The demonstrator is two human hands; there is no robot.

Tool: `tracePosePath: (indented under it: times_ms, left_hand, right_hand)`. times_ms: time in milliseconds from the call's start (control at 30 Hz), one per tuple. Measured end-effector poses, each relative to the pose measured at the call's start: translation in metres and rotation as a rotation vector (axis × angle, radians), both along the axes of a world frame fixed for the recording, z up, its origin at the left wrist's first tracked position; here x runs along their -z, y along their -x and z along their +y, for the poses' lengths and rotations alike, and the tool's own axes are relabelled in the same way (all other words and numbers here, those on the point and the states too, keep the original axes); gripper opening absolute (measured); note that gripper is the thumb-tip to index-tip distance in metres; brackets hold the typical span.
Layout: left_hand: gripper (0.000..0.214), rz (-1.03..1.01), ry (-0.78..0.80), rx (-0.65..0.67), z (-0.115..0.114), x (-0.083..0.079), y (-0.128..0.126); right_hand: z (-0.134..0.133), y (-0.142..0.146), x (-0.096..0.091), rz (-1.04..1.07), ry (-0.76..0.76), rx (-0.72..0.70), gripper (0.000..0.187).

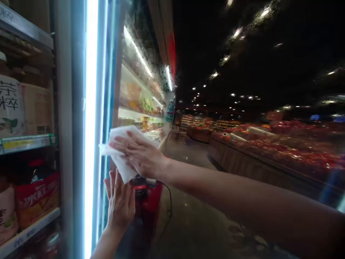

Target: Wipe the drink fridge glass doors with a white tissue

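Observation:
My right hand (147,154) reaches in from the right and presses a white cloth (122,167) flat with its outstretched fingers. The cloth lies against the glass side panel (137,39) of a lit cooler, beside the frame, and one corner hangs below the palm. Lower down, my left hand (121,203) is raised with fingers apart and pointing up, just under the cloth. It appears to rest on the panel, though contact is hard to make out. Nothing shows in that hand.
A bright vertical light strip (91,108) runs along the cooler's frame. Shelves at left hold drinks, including a red package (37,199). Behind the hands are a small dark device (140,187) and a hanging black cable (170,201). A long produce display (237,158) stands at right.

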State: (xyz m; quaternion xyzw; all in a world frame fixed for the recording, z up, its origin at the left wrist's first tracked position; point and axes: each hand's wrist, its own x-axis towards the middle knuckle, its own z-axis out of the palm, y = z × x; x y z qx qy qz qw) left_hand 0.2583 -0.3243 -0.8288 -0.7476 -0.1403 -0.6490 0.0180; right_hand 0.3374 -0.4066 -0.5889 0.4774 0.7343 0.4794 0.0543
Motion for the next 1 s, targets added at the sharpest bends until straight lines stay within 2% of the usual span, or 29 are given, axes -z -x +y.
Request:
tracePosePath:
  times_ms: [67, 200, 300, 367, 433, 500, 533, 567, 633, 700, 733, 800, 867, 933, 1000]
  left_hand:
    - [0.086, -0.009, 0.003, -0.003, 0.001, 0.004, 0.001]
    - [0.084, -0.007, 0.017, -0.003, -0.001, 0.005, 0.000]
    - [0.085, 0.000, 0.027, 0.005, -0.006, -0.001, -0.001]
    - [0.086, 0.015, 0.036, 0.003, -0.011, -0.006, -0.002]
    - [0.087, 0.037, 0.035, -0.005, -0.019, -0.011, -0.004]
    - [0.087, 0.077, 0.009, 0.003, -0.031, -0.016, -0.009]
    - [0.087, 0.098, -0.014, 0.015, -0.039, -0.018, -0.013]
    - [0.088, 0.120, -0.039, 0.030, -0.048, -0.020, -0.017]
    - [0.089, 0.165, -0.093, 0.060, -0.068, -0.021, -0.027]
    - [0.088, 0.201, -0.141, 0.093, -0.087, -0.021, -0.037]
    - [0.088, 0.214, -0.156, 0.112, -0.096, -0.020, -0.043]
    - [0.088, 0.228, -0.178, 0.151, -0.114, -0.017, -0.053]
    - [0.088, 0.233, -0.196, 0.176, -0.132, -0.014, -0.062]
    - [0.087, 0.255, -0.227, 0.197, -0.150, -0.008, -0.072]
    - [0.086, 0.283, -0.269, 0.220, -0.170, -0.002, -0.082]
  right_hand:
    - [-0.008, -0.002, 0.018, 0.022, -0.001, 0.004, 0.046]
    - [-0.037, -0.016, 0.051, 0.176, -0.240, 0.060, 0.042]
    - [-0.071, -0.035, 0.070, 0.125, -0.115, 0.025, 0.046]
    - [-0.099, -0.050, 0.071, 0.130, -0.105, 0.060, 0.043]
    - [-0.129, -0.064, 0.070, 0.219, -0.289, 0.177, 0.041]
    - [-0.158, -0.075, 0.078, 0.288, -0.494, 0.259, 0.041]
    - [-0.171, -0.080, 0.088, 0.289, -0.532, 0.259, 0.041]
    - [-0.184, -0.085, 0.102, 0.268, -0.507, 0.237, 0.040]
    - [-0.208, -0.097, 0.136, 0.208, -0.355, 0.179, 0.035]
    - [-0.234, -0.113, 0.165, 0.225, -0.302, 0.209, 0.032]
    - [-0.247, -0.123, 0.177, 0.270, -0.355, 0.270, 0.032]
    - [-0.275, -0.140, 0.198, 0.387, -0.569, 0.408, 0.038]
    - [-0.301, -0.152, 0.227, 0.459, -0.751, 0.497, 0.056]
    - [-0.320, -0.156, 0.266, 0.468, -0.815, 0.511, 0.071]
    - [-0.332, -0.157, 0.301, 0.479, -0.806, 0.519, 0.077]
